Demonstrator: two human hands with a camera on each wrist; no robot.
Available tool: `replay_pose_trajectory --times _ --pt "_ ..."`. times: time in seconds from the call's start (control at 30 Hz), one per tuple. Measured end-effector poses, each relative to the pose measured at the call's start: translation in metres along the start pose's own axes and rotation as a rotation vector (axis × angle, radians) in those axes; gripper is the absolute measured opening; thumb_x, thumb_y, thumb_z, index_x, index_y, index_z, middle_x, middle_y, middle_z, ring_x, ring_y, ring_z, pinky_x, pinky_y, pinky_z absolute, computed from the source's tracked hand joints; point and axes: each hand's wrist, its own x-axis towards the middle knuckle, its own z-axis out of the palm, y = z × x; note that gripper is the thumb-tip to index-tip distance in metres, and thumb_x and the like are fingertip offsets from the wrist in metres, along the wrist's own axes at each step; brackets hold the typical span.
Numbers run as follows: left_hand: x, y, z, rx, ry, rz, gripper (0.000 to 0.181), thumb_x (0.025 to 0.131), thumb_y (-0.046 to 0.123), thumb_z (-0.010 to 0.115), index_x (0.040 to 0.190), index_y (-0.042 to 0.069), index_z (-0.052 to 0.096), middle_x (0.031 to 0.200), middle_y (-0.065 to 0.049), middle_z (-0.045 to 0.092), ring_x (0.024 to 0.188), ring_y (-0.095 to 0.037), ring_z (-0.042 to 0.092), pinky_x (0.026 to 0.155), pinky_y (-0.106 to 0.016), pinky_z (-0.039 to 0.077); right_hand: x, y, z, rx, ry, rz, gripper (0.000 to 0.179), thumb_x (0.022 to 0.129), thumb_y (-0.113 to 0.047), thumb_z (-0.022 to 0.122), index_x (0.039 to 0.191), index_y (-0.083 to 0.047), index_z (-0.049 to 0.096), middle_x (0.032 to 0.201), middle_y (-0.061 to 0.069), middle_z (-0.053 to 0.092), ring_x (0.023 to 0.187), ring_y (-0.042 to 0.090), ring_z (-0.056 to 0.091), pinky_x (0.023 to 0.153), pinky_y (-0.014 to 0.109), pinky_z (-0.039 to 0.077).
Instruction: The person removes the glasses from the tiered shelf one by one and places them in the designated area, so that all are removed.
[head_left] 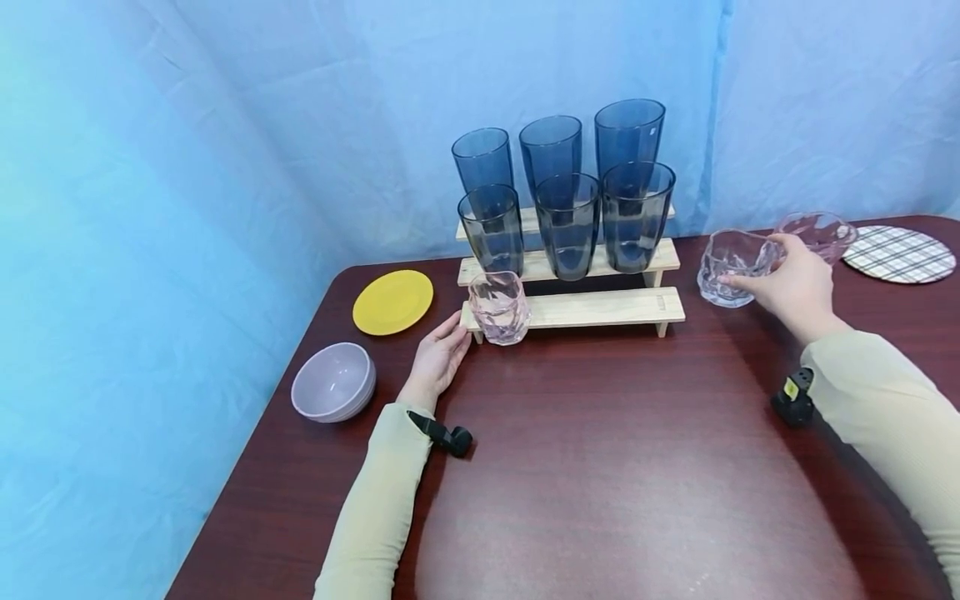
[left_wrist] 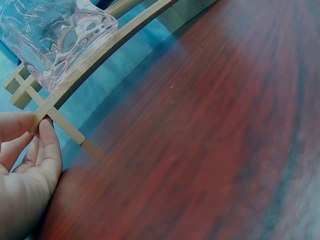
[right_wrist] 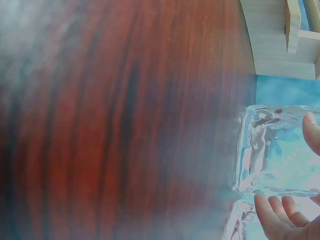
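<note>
I see bowl [head_left: 328, 383], plate [head_left: 393, 302] left of rack [head_left: 592, 309], glass [head_left: 722, 290] right; on rack, cup [head_left: 501, 312] front left, six tumblers [head_left: 567, 229] behind.

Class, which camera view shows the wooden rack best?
The head view: all three steps of the wooden rack appear, though glasses partly hide them. The left wrist view shows its end, held by the left hand; the right wrist view, only a top-right fragment.

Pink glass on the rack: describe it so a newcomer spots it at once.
On the dark red table, find the three-step wooden rack before the blue curtain. At the left end of its lowest step, by the left hand, stands the pink glass. It is alone on that step, and short; the tall glasses above are dark-tinted.
</note>
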Motion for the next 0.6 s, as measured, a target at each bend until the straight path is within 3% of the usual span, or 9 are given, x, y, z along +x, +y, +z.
replay_pose_trajectory --times 0.27,0.47,0.6 --pt "0.0000 0.0019 -0.0025 0.001 -0.006 0.003 0.047 0.097 -0.003 0.045 0.143 0.002 0.039 0.145 -0.017 0.040 0.091 -0.005 0.058 0.077 -0.014 0.050 -0.0008 -0.0002 -0.0015 0.016 -0.046 0.015 0.092 0.081 -0.040 0.072 0.145 0.007 0.024 0.114 0.039 0.048 0.106 0.051 0.042 0.092 0.063 0.033" --pt "-0.0004 -0.0004 -0.0004 -0.013 -0.005 0.014 0.047 0.096 -0.006 0.044 0.143 -0.001 0.038 0.133 -0.016 0.045 0.086 -0.005 0.058 0.076 -0.014 0.050 -0.0011 0.0014 -0.0015 0.008 -0.030 0.025 0.094 0.081 -0.043 0.071 0.145 0.008 0.024 0.112 0.038 0.049 0.104 0.050 0.044 0.091 0.063 0.035" --pt "-0.0005 -0.0001 -0.0007 -0.010 -0.001 0.019 0.047 0.096 -0.006 0.045 0.142 -0.001 0.039 0.137 -0.018 0.043 0.087 -0.006 0.058 0.076 -0.014 0.050 0.0008 -0.0007 0.0003 0.009 -0.004 0.015 0.093 0.080 -0.043 0.073 0.144 0.008 0.028 0.109 0.037 0.051 0.100 0.049 0.046 0.087 0.063 0.037"
